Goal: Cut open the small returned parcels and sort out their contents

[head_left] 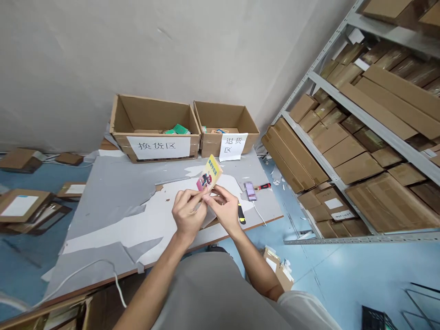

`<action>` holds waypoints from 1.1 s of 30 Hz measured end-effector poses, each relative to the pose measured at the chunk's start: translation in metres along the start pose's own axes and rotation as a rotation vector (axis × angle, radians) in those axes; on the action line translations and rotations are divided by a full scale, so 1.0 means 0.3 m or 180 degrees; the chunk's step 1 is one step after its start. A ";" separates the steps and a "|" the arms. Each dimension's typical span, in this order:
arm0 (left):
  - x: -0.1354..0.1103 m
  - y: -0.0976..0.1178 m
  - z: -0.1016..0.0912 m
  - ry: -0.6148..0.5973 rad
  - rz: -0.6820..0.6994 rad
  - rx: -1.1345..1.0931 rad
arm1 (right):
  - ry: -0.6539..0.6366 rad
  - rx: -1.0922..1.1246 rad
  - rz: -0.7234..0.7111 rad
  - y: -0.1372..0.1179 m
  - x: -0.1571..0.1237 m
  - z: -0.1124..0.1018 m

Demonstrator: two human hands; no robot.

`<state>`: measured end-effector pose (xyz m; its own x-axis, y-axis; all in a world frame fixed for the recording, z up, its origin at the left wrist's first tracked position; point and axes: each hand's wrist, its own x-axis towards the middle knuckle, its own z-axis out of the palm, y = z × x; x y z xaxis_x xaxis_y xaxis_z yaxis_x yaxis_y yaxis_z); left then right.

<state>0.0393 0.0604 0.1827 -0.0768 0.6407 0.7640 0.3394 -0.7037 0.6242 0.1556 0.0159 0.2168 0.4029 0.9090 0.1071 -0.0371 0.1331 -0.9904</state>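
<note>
Scene: head cam looks down at a grey table [113, 188], covering torn in patches; I see 2 bare arms reaching in from below.
L hand [187, 213]: fingers closed, pinching the lower end of a small card [209, 173].
R hand [225, 208]: also closed on the card's lower end, fingertips touching those of the L hand.
Card position: in the air above the table's middle, tilted up and away from the body, just in front of 2 open cartons.
Card print: yellow top w/ characters too small for me to read, pink base, cartoon figure.
Step in hand (my read): card held up between both hands, being looked over.
Next move calls for: a firm pinch, as only the bottom edge is held; a clear path past the tools nearby.
Left carton [120, 114]: white sheet reads 换货区 [158, 146]; green packet inside.
Right carton [252, 126]: sheet reads 退货区 [233, 145]; small items inside.
Near R hand: purple gadget [250, 191] w/ white cable, red-handled tool [264, 186], yellow-black cutter [241, 214], all lying on the table.
Right side: metal shelving [343, 98] packed w/ flat brown boxes, no print I can read.
</note>
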 end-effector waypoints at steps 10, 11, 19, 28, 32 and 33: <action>0.020 0.012 0.091 -0.0493 -0.1257 -0.0075 | -0.0051 -0.0192 0.0175 0.023 0.174 -0.285; 0.037 0.006 0.090 -0.0541 -0.1536 -0.0163 | -0.0130 -0.0198 0.0198 0.019 0.188 -0.318; 0.094 0.045 0.186 -0.1015 -0.2088 -0.0956 | -0.0724 -0.0062 0.0239 0.002 0.263 -0.503; 0.117 0.127 0.219 -0.0895 -0.0669 -0.0359 | -0.0944 0.0003 -0.0405 0.008 0.331 -0.605; 0.122 0.170 0.201 -0.0911 -0.0313 -0.0263 | -0.0908 0.0161 -0.0772 -0.004 0.339 -0.601; 0.123 0.179 0.199 -0.0892 -0.0289 -0.0217 | -0.0898 0.0159 -0.0789 -0.008 0.341 -0.599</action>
<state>0.1105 0.0648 0.2347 0.1608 0.7551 0.6356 0.2785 -0.6525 0.7047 0.3612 0.0375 0.2144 0.1378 0.9189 0.3697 -0.0174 0.3755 -0.9267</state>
